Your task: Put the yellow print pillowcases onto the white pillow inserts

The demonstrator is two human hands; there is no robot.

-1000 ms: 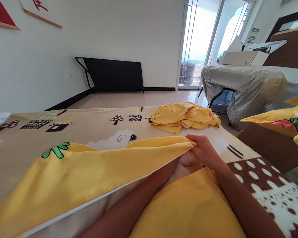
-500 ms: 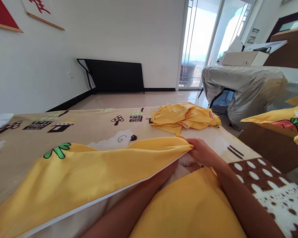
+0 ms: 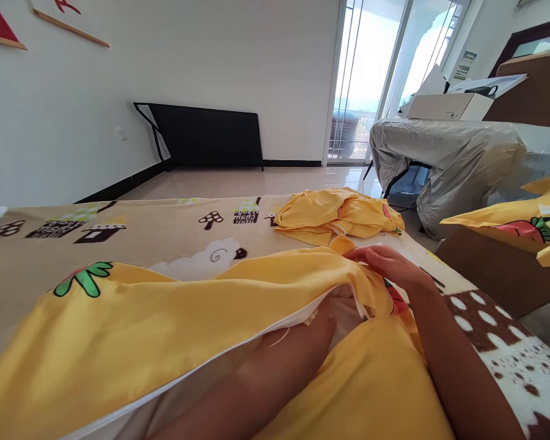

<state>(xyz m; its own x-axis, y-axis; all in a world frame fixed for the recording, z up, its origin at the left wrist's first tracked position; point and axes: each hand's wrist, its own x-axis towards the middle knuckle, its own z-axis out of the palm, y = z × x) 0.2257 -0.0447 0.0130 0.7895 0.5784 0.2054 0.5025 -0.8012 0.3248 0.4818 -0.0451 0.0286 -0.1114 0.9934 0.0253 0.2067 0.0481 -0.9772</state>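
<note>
A yellow fabric cover (image 3: 178, 311) with a white-edged opening and a green-leaf print lies across my lap and the patterned blanket. My left hand (image 3: 321, 330) reaches inside the opening up to the wrist; its fingers are hidden by the cloth. On the outside, near the far right corner, my right hand (image 3: 387, 264) has its fingers bent over the cover's fabric, holding it. A small corner tip stands up beside those fingertips. Part of a red and green print shows below my right hand.
A crumpled heap of yellow cloth (image 3: 334, 214) lies farther back on the patterned blanket (image 3: 183, 232). Another yellow printed cloth (image 3: 522, 223) hangs over a brown box edge at the right. Behind stand a plastic-covered table (image 3: 458, 153) and a black folded frame (image 3: 211, 137).
My right hand has loosened its tight pinch and its fingers now lie farther over the corner. The cover's opening gapes wider, and more of my left wrist shows inside it.
</note>
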